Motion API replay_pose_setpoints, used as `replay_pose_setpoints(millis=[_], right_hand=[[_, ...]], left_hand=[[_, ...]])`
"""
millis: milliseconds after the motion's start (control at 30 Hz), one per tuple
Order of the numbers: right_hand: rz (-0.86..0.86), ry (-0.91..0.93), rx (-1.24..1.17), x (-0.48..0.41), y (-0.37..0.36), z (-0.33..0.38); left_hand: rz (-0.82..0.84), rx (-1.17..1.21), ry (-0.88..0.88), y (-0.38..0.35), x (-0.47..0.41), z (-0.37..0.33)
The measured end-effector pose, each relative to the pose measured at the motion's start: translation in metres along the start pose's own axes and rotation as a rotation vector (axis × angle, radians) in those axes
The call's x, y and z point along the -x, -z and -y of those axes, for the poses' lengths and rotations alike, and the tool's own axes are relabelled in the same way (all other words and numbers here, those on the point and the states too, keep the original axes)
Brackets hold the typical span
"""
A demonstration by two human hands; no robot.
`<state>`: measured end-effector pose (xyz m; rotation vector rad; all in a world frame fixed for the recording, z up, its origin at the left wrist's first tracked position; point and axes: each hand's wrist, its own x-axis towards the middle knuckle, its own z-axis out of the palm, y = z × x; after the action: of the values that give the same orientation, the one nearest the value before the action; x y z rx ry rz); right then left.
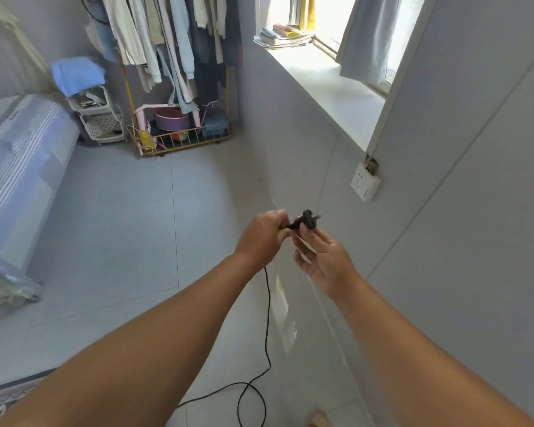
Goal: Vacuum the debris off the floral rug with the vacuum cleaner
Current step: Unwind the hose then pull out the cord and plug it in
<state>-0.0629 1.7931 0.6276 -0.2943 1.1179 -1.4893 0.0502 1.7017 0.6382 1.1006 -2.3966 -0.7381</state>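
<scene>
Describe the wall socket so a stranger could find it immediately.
Start at the bright window on the right wall. Just below the near end of its sill sits the wall socket. It is the only white box on that grey wall.

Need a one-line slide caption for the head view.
Head view: left hand grips the black cord behind the power plug, right hand pinches the plug, white wall socket ahead.
</scene>
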Motion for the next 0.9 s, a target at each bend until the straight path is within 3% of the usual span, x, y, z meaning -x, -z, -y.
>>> replay_pose_setpoints(millis=[233,467,567,900], right_hand=[[0.115,0.041,-0.094,-0.036,0.004,0.067],[0.126,0.053,-0.162,-0.072,0.000,0.119],[0.064,0.017,-0.173,-0.087,0.009,0.121],[-0.220,-0.122,-0.030,-0.144,0.042,0.107]], left_hand=[[-0.301,-0.318,-0.232,0.018,-0.085,-0.039],[-0.409,-0.347,-0.205,0.028,-0.136,-0.064],[-0.347,-0.318,-0.160,0.014,-0.144,-0.057],[0.148,-0.146,0.133,-0.047,-0.187,-0.007]])
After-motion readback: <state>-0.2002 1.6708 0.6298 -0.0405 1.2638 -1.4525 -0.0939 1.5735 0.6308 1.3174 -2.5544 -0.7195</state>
